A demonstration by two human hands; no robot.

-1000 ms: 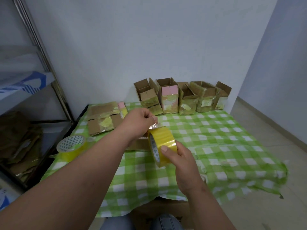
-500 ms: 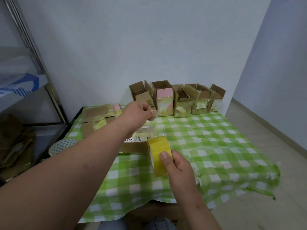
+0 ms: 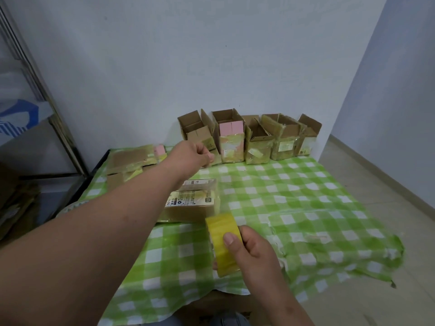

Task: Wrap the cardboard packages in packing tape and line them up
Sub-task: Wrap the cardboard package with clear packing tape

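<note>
While the right hand grips the yellow tape roll above the near part of the desk, the left hand is stretched forward with its fingers pinched together; it seems to hold the tape end, but I cannot tell this for sure. A package with a white label lies flat on the green checked cloth, between the two hands. Five open boxes stand in a row at the wall. Flat cardboard pieces lie at the far left corner.
</note>
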